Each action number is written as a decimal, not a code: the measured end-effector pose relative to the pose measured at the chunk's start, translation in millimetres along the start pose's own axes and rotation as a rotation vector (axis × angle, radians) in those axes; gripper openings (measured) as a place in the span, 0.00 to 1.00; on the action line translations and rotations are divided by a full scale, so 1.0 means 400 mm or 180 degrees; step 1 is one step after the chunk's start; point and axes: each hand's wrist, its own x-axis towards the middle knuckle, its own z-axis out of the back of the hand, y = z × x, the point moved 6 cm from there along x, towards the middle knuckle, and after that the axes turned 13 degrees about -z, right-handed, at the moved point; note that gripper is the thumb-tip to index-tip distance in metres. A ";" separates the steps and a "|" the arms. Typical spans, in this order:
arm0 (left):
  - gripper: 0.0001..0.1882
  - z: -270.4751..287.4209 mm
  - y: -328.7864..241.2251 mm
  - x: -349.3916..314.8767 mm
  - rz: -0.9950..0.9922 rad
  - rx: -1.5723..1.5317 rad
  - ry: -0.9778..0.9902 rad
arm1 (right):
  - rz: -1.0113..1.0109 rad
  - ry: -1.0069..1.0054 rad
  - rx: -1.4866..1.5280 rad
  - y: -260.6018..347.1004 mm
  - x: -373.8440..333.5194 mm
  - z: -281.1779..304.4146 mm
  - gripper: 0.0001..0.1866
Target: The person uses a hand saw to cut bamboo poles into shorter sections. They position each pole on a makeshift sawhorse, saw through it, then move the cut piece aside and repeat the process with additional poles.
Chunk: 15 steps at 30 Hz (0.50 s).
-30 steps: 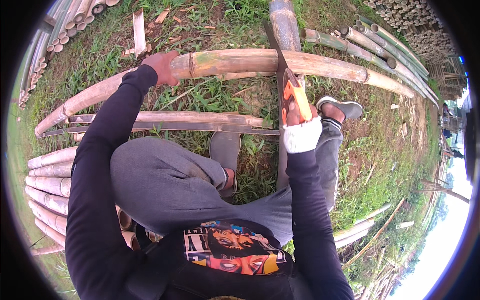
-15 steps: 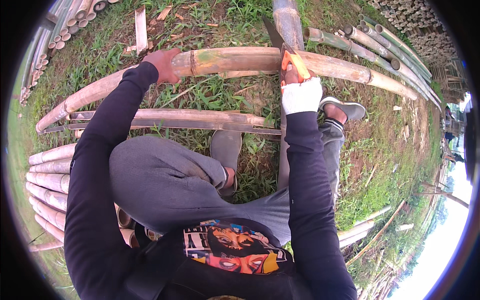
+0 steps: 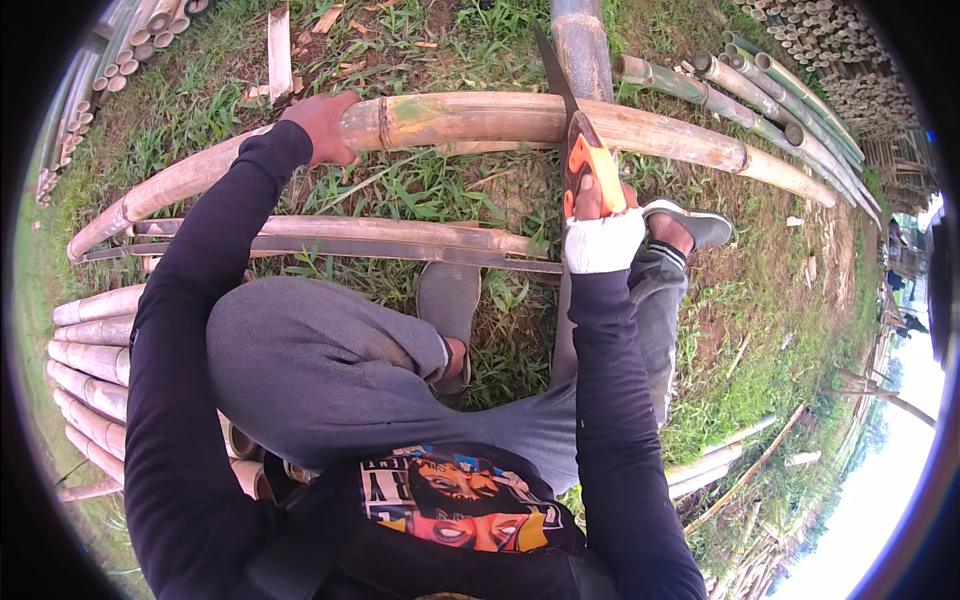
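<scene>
A long bamboo pole [image 3: 470, 118] lies crosswise in front of me, over another bamboo pole [image 3: 583, 50] that runs away from me. My left hand [image 3: 324, 128] is wrapped over the crosswise pole, left of its middle. In my right hand [image 3: 594, 196] is the orange handle of a handsaw [image 3: 556, 75]. Its dark blade stands across the pole where the two poles cross, and its tip points to the far side. A white cuff covers my right wrist. The depth of any cut cannot be made out.
Split bamboo lengths [image 3: 400, 235] lie between the pole and my feet. Bamboo poles [image 3: 95, 365] are piled at my left, with more poles [image 3: 760, 100] at the far right. A flat bamboo offcut [image 3: 279, 55] rests on the grass at the far left.
My right hand has drawn the saw back toward me, so its handle now sits on the near side of the pole. My left hand stays on the pole.
</scene>
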 end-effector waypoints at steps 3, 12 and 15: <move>0.45 0.003 -0.002 -0.003 0.0003 -0.0062 0.0000 | -0.0423 0.0088 0.0107 -0.020 0.038 -0.021 0.14; 0.46 -0.019 0.013 0.008 -0.0033 -0.0007 -0.0018 | -0.0332 -0.0167 -0.0627 0.057 -0.490 0.230 0.19; 0.45 -0.016 0.013 0.010 -0.0009 0.0034 0.0033 | -0.0332 -0.0311 -0.0312 0.026 -0.256 0.120 0.13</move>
